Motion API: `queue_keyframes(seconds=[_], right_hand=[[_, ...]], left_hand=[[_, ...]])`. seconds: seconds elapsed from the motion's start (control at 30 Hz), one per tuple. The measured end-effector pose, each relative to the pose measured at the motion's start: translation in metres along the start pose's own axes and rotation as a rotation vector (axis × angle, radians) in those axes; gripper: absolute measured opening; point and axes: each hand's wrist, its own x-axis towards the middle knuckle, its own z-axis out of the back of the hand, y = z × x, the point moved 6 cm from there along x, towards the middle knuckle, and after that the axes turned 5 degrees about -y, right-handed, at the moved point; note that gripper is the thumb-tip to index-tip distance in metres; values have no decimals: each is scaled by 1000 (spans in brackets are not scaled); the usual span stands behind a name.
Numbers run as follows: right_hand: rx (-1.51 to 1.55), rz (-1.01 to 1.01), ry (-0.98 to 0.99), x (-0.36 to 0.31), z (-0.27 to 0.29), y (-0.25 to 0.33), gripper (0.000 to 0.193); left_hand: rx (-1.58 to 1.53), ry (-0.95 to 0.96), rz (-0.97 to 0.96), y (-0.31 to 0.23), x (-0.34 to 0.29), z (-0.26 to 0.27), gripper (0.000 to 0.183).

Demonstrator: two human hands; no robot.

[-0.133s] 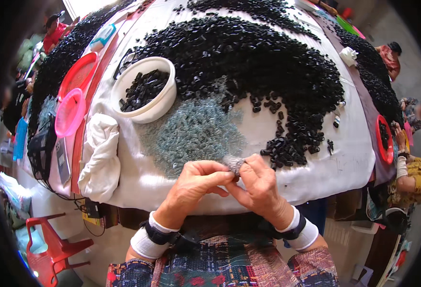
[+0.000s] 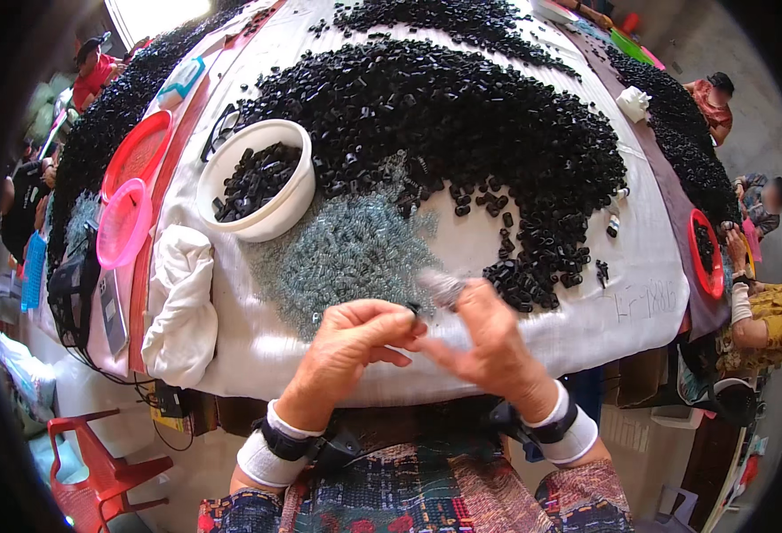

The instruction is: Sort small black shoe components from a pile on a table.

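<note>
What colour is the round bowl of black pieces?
White; the bowl shows best in the head view.

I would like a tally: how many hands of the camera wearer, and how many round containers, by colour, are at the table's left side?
Wearer's hands: 2 (left hand, right hand)
White bowl: 1
Red container: 1
Pink container: 1
Total: 5
</note>
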Motion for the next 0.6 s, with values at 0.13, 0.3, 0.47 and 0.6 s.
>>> queue_keyframes(seconds=[0.13,0.3,0.47,0.6], right_hand=[[-402,-292,32,-2,40,-56,24],[-479,-310,60,-12,43,-88,22],[-316,-298,-22,8,47,-91,11],[-440,-196,-25,19,44,-105,11]], left_hand=[[-196,-68,-174,-37,9,23,21],[-401,-168,-278,-84,24,54,25],[-447,-211,-373,-119,31,83,24],[-449,-246,-378,-133,43,103,28]])
